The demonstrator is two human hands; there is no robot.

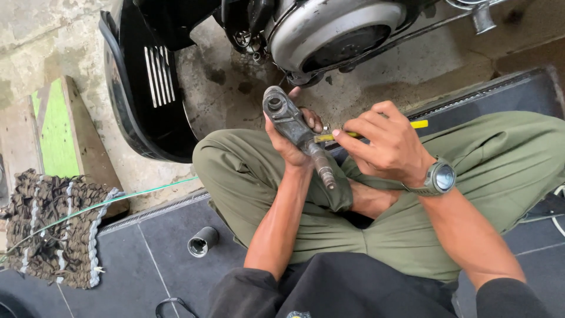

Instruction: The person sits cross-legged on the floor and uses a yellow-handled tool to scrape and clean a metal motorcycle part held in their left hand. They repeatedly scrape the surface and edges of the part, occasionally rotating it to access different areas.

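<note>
The left hand (291, 138) has its fingers clamped round a grey metal shaft part (297, 132), threaded end pointing down toward the lap, ringed end up past the fingertips. The right hand (385, 144) pinches a yellow-handled tool (353, 133), its tip touching the part just beside the left fingers. Working well here likely means keeping the part steady and the tool's tip light and controlled. Both forearms angle inward over crossed legs. Beyond the fingers lies a scooter engine casing (329, 29); a loose socket (202, 241) sits on the floor, left of the forearm.

place: roadside repair workshop
signs: black scooter body (141, 82), bare engine casing (329, 29), loose socket (202, 241), stained concrete floor (235, 88)
</note>
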